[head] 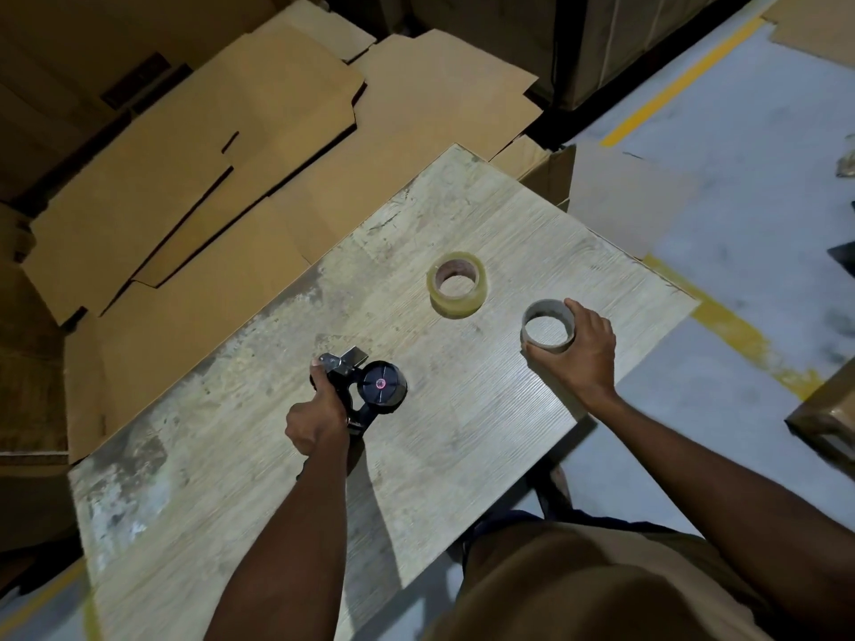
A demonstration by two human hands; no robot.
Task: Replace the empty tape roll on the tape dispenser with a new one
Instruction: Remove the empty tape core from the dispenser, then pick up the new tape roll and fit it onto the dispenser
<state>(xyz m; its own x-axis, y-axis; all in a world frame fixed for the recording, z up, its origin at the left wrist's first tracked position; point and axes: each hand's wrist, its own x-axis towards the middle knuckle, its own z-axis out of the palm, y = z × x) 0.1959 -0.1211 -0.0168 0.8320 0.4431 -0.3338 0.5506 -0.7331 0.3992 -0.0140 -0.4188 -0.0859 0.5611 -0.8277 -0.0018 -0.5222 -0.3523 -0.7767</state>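
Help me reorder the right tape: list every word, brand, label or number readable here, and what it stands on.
No text here is legible.
The dark label on the cardboard box: too blurred to read.
The red mark on the hub of the tape dispenser: too small to tell if it is writing.
On the new tape roll and the empty core: no print shows.

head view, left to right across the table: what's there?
tape dispenser, held by the left hand → new tape roll → empty core, held by the right hand
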